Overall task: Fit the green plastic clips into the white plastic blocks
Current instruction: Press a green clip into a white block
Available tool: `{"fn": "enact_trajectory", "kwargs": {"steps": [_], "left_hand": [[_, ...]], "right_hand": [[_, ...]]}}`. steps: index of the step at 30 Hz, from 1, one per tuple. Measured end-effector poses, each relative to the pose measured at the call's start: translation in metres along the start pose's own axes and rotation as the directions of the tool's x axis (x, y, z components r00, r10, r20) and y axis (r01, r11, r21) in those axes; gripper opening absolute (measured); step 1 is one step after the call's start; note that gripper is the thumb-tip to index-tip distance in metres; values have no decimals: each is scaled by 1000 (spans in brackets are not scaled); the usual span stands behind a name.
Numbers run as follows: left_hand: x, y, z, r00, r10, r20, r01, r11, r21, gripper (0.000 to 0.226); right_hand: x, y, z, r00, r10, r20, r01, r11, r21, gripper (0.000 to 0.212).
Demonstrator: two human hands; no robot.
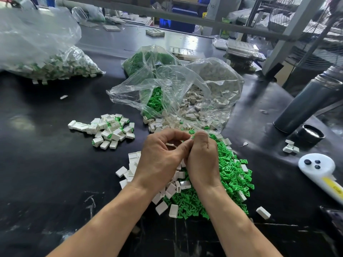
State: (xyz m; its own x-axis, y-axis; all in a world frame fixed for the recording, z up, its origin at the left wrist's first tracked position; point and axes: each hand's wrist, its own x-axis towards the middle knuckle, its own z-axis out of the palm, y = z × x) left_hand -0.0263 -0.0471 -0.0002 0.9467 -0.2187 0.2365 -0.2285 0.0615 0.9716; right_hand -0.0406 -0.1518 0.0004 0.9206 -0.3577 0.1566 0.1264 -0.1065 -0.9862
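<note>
Glossy black table (46, 164) | left hand (159, 160) and right hand (202, 160) curled together, pinching something small, unclear what | beneath: jagged green clips (232, 173), boxy white blocks (174, 210) | beyond: fitted pile (109, 129), crinkled clear bags (176, 86)

Both forearms bare, left hand (159, 156) and right hand (202, 158) ungloved, ringless.
</note>
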Motion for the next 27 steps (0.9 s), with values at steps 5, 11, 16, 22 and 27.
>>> {"fn": "enact_trajectory", "kwargs": {"steps": [5,11,16,22,27], "left_hand": [[-1,2,2,1000,3,-31,-3,1000,-3,6],[-1,2,2,999,10,-30,-10,1000,6,7],[0,3,2,1000,17,-22,-17,1000,4,7],[0,1,1,1000,12,-6,-12,1000,5,13],[1,-1,-4,1000,9,-14,-8,999,53,11]], "right_hand": [[-1,-1,0,1000,-22,-14,22,1000,-5,57],[-3,-2,2,999,-42,-15,42,999,18,61],[-3,-3,1,1000,-19,-21,20,999,35,59],[-3,-2,-2,999,25,-24,-24,999,48,61],[-3,1,-10,999,-50,-9,49,995,-83,64]]}}
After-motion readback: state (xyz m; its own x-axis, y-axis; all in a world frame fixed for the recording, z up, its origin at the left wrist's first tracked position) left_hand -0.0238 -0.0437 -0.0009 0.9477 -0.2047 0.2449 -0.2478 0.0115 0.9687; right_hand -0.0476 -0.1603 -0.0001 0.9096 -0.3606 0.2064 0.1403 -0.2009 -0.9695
